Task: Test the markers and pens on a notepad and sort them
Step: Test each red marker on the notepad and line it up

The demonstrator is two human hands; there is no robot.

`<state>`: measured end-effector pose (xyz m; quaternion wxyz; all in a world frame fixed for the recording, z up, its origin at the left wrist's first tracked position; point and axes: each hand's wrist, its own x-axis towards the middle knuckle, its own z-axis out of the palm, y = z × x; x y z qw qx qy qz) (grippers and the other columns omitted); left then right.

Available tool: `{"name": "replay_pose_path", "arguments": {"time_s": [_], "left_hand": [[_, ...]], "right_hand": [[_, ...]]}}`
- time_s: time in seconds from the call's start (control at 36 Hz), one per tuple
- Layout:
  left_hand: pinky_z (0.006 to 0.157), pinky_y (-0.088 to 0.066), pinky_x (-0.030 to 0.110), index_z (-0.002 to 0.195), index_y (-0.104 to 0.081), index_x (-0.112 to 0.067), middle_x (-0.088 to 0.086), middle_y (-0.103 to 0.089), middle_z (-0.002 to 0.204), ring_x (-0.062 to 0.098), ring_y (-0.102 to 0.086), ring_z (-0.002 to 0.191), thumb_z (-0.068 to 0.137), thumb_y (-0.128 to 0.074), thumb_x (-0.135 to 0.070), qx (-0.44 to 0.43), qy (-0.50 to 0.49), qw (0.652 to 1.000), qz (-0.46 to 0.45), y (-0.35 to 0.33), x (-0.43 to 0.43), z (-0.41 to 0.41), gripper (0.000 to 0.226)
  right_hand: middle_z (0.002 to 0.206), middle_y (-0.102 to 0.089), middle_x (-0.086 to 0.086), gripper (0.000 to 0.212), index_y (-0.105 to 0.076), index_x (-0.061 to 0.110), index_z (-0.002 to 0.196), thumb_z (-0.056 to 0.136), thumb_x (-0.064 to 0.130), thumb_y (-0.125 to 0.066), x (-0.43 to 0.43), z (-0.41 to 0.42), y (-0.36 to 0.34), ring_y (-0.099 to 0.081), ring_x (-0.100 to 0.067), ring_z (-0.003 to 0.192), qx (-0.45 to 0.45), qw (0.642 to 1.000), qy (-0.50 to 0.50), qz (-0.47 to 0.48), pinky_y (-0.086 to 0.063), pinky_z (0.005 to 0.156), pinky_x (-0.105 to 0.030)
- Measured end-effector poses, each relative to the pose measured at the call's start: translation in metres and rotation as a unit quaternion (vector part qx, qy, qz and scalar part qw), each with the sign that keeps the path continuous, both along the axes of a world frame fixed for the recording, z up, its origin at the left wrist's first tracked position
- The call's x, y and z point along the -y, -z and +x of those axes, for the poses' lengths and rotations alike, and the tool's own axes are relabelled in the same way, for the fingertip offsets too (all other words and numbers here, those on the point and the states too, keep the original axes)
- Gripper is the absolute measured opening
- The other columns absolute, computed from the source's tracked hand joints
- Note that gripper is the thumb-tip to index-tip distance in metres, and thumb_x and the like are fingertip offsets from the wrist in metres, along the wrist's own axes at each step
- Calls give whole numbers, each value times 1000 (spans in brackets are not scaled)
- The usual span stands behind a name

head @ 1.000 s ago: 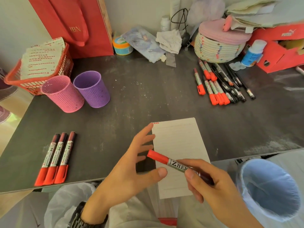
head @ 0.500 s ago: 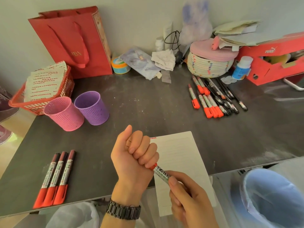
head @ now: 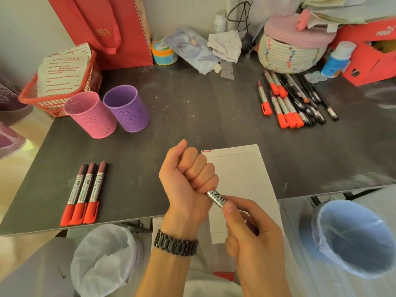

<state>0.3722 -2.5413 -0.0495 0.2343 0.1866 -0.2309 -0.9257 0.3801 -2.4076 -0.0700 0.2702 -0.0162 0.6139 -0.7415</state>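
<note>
The table (head: 192,103) was a dark grey slab, scuffed and dusted with pale marks, set against a pale wall (head: 25,28). The lined notepad (head: 242,174) lay at the near edge, overhanging it slightly. Above the notepad's left side, the left hand (head: 188,179) was clenched round one end of a silver-barrelled marker (head: 216,198), that end hidden inside the fist. The right hand (head: 252,234) grasped the barrel's other end. A dark wristwatch (head: 175,245) sat on the left wrist.

Three red-capped markers (head: 85,194) lay side by side near the front left edge. A mixed pile of markers and pens (head: 293,99) lay at the right rear. A pink perforated cup (head: 92,114) and a purple one (head: 126,108) stood touching at the left, beside a red basket (head: 54,105) of printed papers. Along the wall stood a red paper bag (head: 107,28), a woven basket with a pink lid (head: 291,54) and a red shoebox (head: 368,54).

Below the table edge stood a white-lined bin (head: 90,239) to the left and a blue-lined bin (head: 315,228) to the right.
</note>
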Motion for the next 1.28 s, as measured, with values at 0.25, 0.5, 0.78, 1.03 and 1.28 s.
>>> {"name": "replay_pose_path", "arguments": {"time_s": [0.25,0.5,0.78,1.03,1.28], "left_hand": [[62,-52,31,68,-58,-15,5,-56,67,19,-57,61,94,-52,-28,168,-47,928,-330,7,30,29,29],[64,-45,22,106,-71,-36,-5,-70,76,10,-58,67,93,-58,-46,308,-34,808,-500,19,54,120,21],[71,-42,10,116,-55,-55,-28,-66,96,-1,-61,84,93,-58,-46,470,-107,641,-597,27,71,186,25],[106,-35,30,135,-55,-30,-10,-58,134,16,-43,130,97,-52,-41,600,-232,498,-581,47,171,220,39],[122,-15,40,137,-55,-38,-11,-45,152,13,-31,145,101,-38,-48,654,-173,456,-579,82,211,199,41]], "right_hand": [[60,-57,3,30,-77,40,98,76,55,-63,15,-42,-9,-44,-4,48,-167,968,-182,46,-34,47,-10],[68,-74,-2,14,-67,22,99,88,30,-65,65,-71,-18,-62,-25,56,-207,935,-274,90,-47,51,-14],[78,-78,-2,33,-54,37,114,92,22,-73,175,-38,15,-73,-16,67,-228,899,-358,104,-61,71,-37],[71,-75,11,32,-47,39,109,88,43,-71,223,-12,31,-70,-7,65,-315,834,-405,205,-57,81,-39],[80,-72,14,36,-62,29,119,87,36,-76,236,-4,36,-71,-6,61,-325,834,-379,235,-61,80,-42]]}}
